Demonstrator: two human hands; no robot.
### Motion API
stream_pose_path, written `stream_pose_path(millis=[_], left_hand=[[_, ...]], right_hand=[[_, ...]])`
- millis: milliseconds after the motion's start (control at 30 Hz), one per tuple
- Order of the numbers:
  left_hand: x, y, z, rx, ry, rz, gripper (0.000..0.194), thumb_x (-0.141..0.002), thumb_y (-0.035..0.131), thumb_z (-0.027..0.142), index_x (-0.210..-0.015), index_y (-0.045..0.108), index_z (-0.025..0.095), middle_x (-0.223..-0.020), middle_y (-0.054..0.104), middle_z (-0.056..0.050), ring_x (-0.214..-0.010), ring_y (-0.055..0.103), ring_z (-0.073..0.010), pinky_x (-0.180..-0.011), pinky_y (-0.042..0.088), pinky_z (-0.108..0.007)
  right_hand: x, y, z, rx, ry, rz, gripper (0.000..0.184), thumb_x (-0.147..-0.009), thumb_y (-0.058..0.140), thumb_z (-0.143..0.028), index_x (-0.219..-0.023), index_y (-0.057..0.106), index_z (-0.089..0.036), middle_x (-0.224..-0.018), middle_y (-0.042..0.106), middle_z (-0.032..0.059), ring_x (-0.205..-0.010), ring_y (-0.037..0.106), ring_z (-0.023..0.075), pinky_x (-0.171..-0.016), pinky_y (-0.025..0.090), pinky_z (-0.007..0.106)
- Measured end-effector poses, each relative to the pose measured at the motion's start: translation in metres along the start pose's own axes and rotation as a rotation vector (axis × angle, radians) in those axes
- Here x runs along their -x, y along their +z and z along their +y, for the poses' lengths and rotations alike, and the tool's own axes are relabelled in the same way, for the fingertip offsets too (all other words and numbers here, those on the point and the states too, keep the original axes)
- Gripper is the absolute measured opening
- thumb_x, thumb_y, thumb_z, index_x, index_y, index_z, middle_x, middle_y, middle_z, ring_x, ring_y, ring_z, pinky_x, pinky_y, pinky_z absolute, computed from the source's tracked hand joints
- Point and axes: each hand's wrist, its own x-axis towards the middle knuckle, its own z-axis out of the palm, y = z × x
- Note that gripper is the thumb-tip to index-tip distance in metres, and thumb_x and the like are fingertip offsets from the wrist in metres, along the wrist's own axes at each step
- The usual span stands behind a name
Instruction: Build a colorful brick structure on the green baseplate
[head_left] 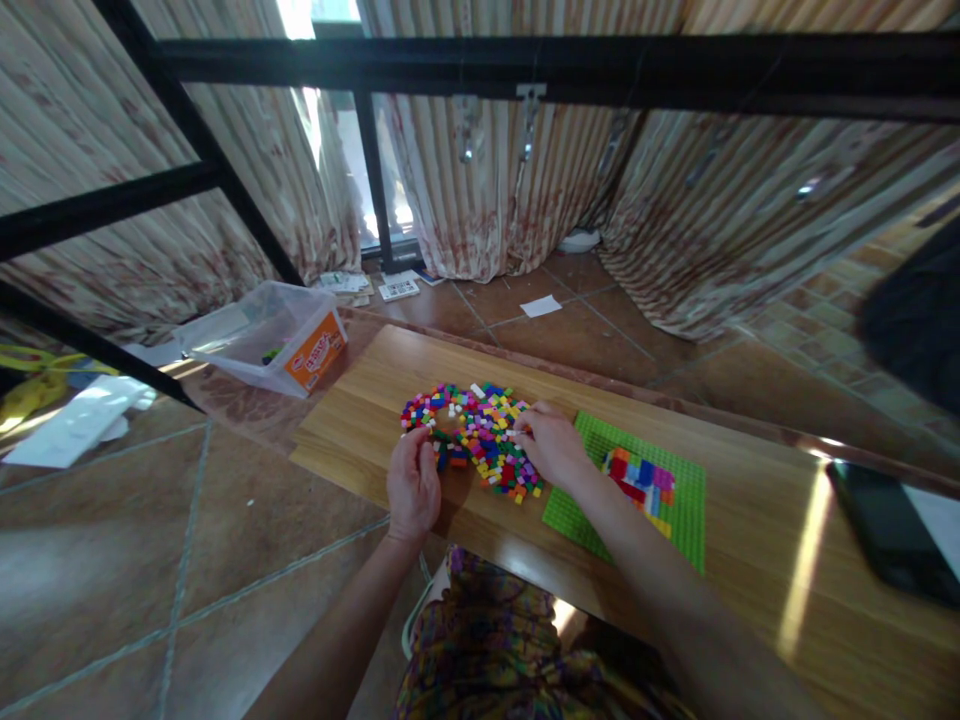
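A loose pile of small colourful toy building bricks (491,430) lies spread on a wooden bench. My left hand (414,487) is at the pile's near left edge, fingers loosely curved and thumb apart, with no brick visible in it. Over the right side of the pile, my right hand (553,443) has its fingertips pinched together. A small pale bit shows at those fingertips, too small to name. Beneath my right forearm is a green studded baseplate (577,505), partly covered by the arm. Red, blue, pink, orange and yellow bricks (643,482) are pressed onto it.
A clear plastic bin (262,335) with an orange label stands beyond the left end of the wooden bench (360,420). A dark phone (892,530) lies at the right. Black metal bars (480,65) cross in front of the curtains. Papers (541,306) lie on the tiled floor.
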Motion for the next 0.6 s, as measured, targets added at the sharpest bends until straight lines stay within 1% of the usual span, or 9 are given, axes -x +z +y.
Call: stream_pose_path(millis=[133, 267, 367, 500, 600], left_hand=[[0.000, 0.000, -0.001, -0.011, 0.005, -0.009, 0.029, -0.094, 0.042, 0.030, -0.111, 0.061, 0.018, -0.108, 0.066, -0.010, -0.103, 0.061, -0.0204, -0.096, 0.048, -0.038], [-0.002, 0.000, -0.004, -0.016, -0.001, -0.009, 0.029, -0.093, 0.042, 0.032, -0.111, 0.061, 0.018, -0.109, 0.066, -0.010, -0.104, 0.061, -0.0204, -0.097, 0.047, -0.037], [-0.003, 0.000, -0.005, -0.025, 0.008, -0.006, 0.029, -0.093, 0.042, 0.032, -0.111, 0.061, 0.018, -0.109, 0.066, -0.009, -0.105, 0.061, -0.0204, -0.097, 0.047, -0.037], [-0.004, -0.002, -0.003, -0.046, 0.019, -0.021, 0.030, -0.093, 0.042, 0.032, -0.110, 0.061, 0.018, -0.109, 0.066, -0.009, -0.105, 0.061, -0.0204, -0.096, 0.047, -0.036], [-0.005, -0.002, -0.002, -0.060, -0.007, -0.029, 0.031, -0.092, 0.041, 0.033, -0.110, 0.061, 0.018, -0.110, 0.066, -0.009, -0.104, 0.061, -0.0206, -0.095, 0.048, -0.035]], right_hand=[[0.004, -0.001, -0.003, -0.010, -0.041, 0.032, 0.006, -0.085, 0.060, -0.020, -0.084, 0.066, -0.020, -0.097, 0.063, 0.0054, -0.096, 0.055, 0.0173, -0.085, 0.040, 0.027], [0.007, 0.000, -0.008, -0.012, -0.058, 0.059, 0.013, -0.088, 0.055, -0.017, -0.082, 0.066, -0.020, -0.093, 0.065, 0.0040, -0.093, 0.056, 0.0163, -0.084, 0.040, 0.026], [0.010, -0.001, -0.010, -0.013, -0.037, 0.062, 0.015, -0.091, 0.052, -0.019, -0.088, 0.066, -0.021, -0.095, 0.066, 0.0038, -0.094, 0.057, 0.0165, -0.085, 0.040, 0.027], [0.012, 0.000, -0.012, 0.019, 0.004, 0.052, 0.018, -0.093, 0.049, -0.023, -0.094, 0.067, -0.021, -0.101, 0.066, 0.0065, -0.101, 0.057, 0.0178, -0.090, 0.041, 0.028], [0.011, 0.001, -0.019, 0.041, 0.086, 0.028, 0.020, -0.092, 0.051, -0.026, -0.096, 0.069, -0.019, -0.107, 0.066, 0.0094, -0.104, 0.057, 0.0198, -0.091, 0.042, 0.030]])
